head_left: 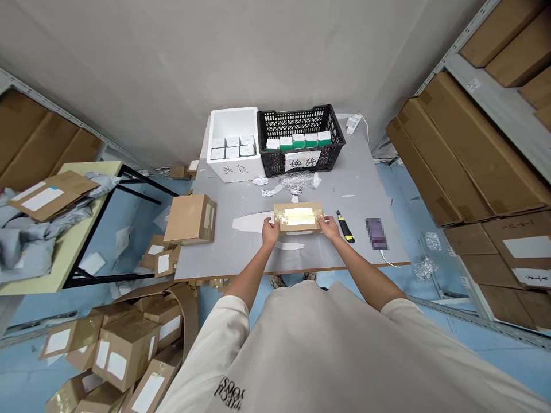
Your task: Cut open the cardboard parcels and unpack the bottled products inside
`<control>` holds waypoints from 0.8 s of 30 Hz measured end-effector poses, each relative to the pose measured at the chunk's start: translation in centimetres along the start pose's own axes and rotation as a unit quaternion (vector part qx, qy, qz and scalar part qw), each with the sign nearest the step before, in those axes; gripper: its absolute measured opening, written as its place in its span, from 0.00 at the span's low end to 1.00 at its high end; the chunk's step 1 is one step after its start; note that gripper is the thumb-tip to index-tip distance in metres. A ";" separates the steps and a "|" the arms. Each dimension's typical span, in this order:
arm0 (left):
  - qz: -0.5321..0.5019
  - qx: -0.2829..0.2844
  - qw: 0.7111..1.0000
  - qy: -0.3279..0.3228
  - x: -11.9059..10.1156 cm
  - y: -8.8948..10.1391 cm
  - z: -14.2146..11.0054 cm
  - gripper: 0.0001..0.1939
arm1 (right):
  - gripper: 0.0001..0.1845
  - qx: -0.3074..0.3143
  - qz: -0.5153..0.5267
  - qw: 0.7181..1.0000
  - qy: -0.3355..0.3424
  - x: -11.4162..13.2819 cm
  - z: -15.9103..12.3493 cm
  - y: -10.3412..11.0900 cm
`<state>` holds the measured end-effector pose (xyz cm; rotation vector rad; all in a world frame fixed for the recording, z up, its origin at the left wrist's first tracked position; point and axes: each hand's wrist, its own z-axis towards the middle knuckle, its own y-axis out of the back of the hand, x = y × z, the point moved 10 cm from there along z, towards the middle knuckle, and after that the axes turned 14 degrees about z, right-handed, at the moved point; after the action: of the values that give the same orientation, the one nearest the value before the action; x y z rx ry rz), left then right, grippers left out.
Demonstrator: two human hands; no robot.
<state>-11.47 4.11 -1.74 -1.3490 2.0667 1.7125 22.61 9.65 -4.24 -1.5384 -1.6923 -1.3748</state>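
A small cardboard box (298, 210) with clear tape and white labels is between my hands over the grey table. My left hand (271, 232) grips its left end, thumb on the near corner. At the opposite end my right hand (329, 227) has hold of the right side, fingers bent around the edge. A black and yellow utility knife (345, 227) lies just to the right of my right hand. White paper backing (249, 222) lies on the table beside my left hand. The box's underside is hidden.
At the back stand a white foam box (236, 169) and a black crate (275, 166), both with small cartons. A brown carton (185, 221) occupies the left edge. Right of the knife is a phone (376, 233) with a cable. Cardboard boxes (129, 344) crowd the floor; shelves flank the table.
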 end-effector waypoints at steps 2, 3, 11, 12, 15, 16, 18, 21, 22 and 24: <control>0.014 -0.011 1.000 -0.015 0.2 -0.2 0.0 0.26 | 0.28 -0.001 0.008 1.000 0.001 -0.4 0.2 -0.1; 0.019 -0.016 0.999 -0.021 0.2 -0.2 0.1 0.25 | 0.27 -0.008 0.014 1.000 0.011 -0.1 0.3 -0.1; 0.045 -0.022 0.998 -0.034 -0.2 0.3 0.2 0.25 | 0.19 -0.025 -0.002 0.993 0.112 3.2 0.2 -0.9; 0.044 -0.024 0.998 -0.036 -0.2 0.3 0.1 0.25 | 0.19 -0.022 -0.002 0.993 0.114 3.2 0.2 -0.9; 0.040 -0.025 0.998 -0.039 -0.4 0.3 -0.1 0.24 | 0.20 -0.017 -0.002 0.993 0.116 3.3 0.0 -0.8; 0.038 -0.023 0.998 -0.037 -0.4 0.3 -0.2 0.24 | 0.19 -0.018 0.000 0.993 0.116 3.3 0.0 -0.7; 0.037 -0.042 0.998 -0.028 -0.6 0.7 -0.2 0.24 | 0.19 -0.023 0.005 0.993 0.113 3.4 -0.1 -0.5; 0.048 -0.107 0.991 -0.058 -2.1 2.3 -0.6 0.23 | 0.18 -0.025 0.017 0.995 0.096 3.4 -0.2 -0.3; 0.048 -0.117 0.988 -0.093 -3.2 2.6 -0.9 0.22 | 0.18 -0.023 0.022 0.995 0.089 3.4 -0.3 -0.3; 0.033 -0.092 0.976 -0.193 -6.1 2.3 -2.0 0.21 | 0.16 -0.020 0.037 0.996 0.081 3.6 -0.7 -0.3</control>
<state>-8.63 5.59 4.24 -0.8999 1.7904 2.0438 21.23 10.78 -0.98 -1.4538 -1.5044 -1.4618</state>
